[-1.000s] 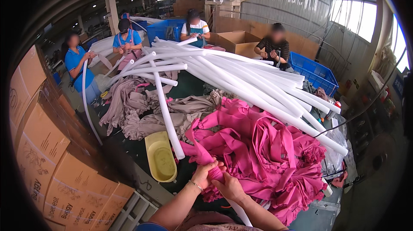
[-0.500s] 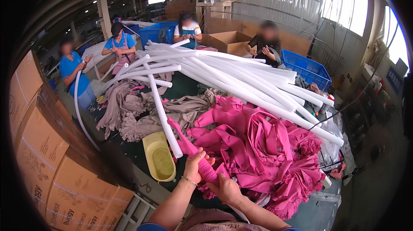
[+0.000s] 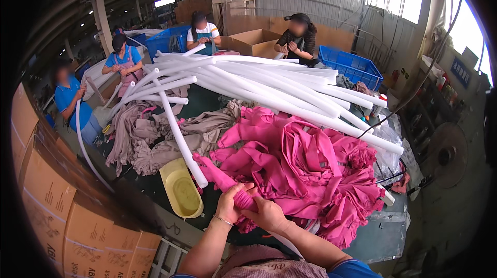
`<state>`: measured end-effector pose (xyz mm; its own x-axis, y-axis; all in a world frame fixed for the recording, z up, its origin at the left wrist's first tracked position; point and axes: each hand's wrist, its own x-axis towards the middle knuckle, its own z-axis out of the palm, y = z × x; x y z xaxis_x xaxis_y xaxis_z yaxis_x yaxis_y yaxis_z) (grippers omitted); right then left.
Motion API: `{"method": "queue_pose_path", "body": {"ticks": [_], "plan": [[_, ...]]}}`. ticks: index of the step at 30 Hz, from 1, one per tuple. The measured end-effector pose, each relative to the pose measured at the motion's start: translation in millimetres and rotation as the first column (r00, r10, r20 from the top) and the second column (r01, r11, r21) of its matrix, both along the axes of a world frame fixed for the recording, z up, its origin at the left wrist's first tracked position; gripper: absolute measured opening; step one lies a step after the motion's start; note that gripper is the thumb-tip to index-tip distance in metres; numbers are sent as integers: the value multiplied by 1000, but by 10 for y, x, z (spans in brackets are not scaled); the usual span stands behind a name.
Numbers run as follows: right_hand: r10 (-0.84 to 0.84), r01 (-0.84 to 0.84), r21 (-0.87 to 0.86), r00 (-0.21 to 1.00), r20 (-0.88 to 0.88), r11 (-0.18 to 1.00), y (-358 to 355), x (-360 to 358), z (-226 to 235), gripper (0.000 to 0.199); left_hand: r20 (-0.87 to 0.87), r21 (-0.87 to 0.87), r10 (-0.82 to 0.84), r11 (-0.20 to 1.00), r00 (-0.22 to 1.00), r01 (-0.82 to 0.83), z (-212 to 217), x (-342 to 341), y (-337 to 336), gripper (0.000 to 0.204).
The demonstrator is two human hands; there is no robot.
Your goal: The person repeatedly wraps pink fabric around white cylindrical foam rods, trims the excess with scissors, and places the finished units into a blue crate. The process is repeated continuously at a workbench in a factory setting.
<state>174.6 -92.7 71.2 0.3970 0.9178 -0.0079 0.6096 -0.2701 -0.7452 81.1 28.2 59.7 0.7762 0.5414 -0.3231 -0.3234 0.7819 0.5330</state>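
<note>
My left hand [image 3: 229,204] is wrapped round a gathered pink fabric sleeve [image 3: 215,174], whose narrow free end points away to the upper left. Close beside it, my right hand [image 3: 269,216] grips the same sleeve lower down, its thumb lying along the bunched cloth. Whatever may be inside the sleeve is hidden. Just beyond and to the right spreads a large heap of pink fabric sleeves [image 3: 310,169]. The end of one white foam tube [image 3: 178,135] lies just left of the held sleeve's tip.
A yellow tub [image 3: 198,208] stands left of my hands. Grey-brown fabric pieces [image 3: 171,143] and a pile of white foam tubes [image 3: 279,99] cover the table's far part. Cardboard boxes [image 3: 46,205] line the left. Several people work beyond, near blue crates [image 3: 352,68].
My right hand has moved up the sleeve toward my left hand, so less cloth shows between them. The whole view has shifted, placing the scene further left.
</note>
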Motion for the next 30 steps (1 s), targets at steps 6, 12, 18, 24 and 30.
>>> {"method": "queue_pose_path", "body": {"ticks": [6, 12, 18, 24, 30], "plan": [[120, -263, -95, 694, -710, 960, 87, 116, -226, 22, -180, 183, -57, 979, 982, 90, -126, 58, 275, 22], [14, -317, -202, 566, -824, 927, -197, 257, 216, 32, -138, 116, 56, 992, 989, -40, -54, 91, 379, 28], [217, -395, -107, 688, -693, 912, -268, 160, 148, 17, -157, 268, 85, 963, 984, -40, 346, 40, 453, 19], [269, -331, 1, 766, -584, 944, -467, 286, 19, 67, -137, 307, 177, 943, 975, -128, 352, 56, 270, 22], [107, 137, 468, 883, -457, 873, -129, -144, 265, 52, 22, 574, -12, 819, 1000, -3, 583, 8, -352, 30]]}}
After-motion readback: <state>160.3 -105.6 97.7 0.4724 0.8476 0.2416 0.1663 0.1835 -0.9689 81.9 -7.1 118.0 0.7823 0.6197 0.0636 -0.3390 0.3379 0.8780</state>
